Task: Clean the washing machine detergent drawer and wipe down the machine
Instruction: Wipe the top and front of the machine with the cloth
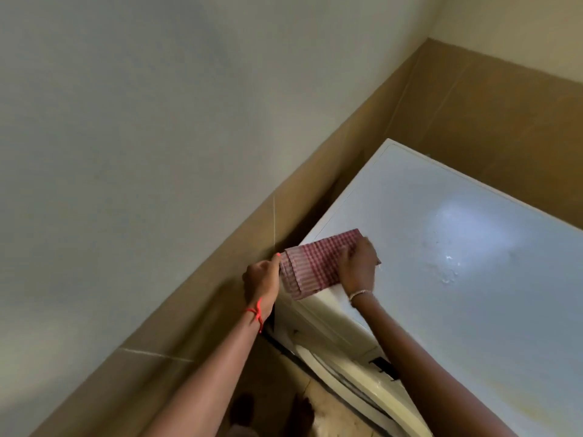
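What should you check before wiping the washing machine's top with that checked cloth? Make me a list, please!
1. Both hands hold the checked cloth: ok, the left hand pinches one end and the right hand grips the other.
2. Cloth folded into a pad: ok.
3. Nothing in the way on the machine top: ok in the part shown.
4. Top dry and clean: not ok, droplets sit on it.
5. Cloth damp enough: cannot tell.

We've just got the one camera, worn on the head, looking forward and down from close range at the washing machine (457, 247) top and the wall corner (428, 42) behind it, framed pretty tilted.
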